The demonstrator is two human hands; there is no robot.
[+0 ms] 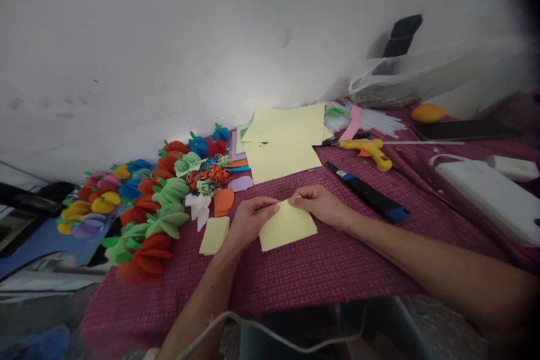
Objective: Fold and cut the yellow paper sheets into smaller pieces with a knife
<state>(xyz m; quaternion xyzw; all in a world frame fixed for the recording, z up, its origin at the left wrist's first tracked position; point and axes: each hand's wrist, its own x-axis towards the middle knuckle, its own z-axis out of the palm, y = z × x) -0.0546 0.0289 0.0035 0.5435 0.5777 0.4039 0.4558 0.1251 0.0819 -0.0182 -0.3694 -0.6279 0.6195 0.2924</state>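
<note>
Pale yellow paper [289, 228] lies at the front of the table, with more than one layer showing at its lower edge. My left hand [255, 218] pinches its upper left side between thumb and fingers. At the top edge, my right hand [318, 204] grips the same paper, thumb on top. Left of my left hand rests a small stack of yellow paper pieces [214, 235]. Larger yellow sheets [282, 160] spread out behind both hands. Beyond my right hand lies a black and blue utility knife [367, 194].
Colourful paper pumpkins [169, 197] crowd the left side. Orange and purple cut pieces [223, 202] sit nearby. A yellow glue gun [367, 149], a white box-shaped device [485, 194] and a plastic bag [392, 81] occupy the right. A pale cord [295, 347] crosses below the table's front edge.
</note>
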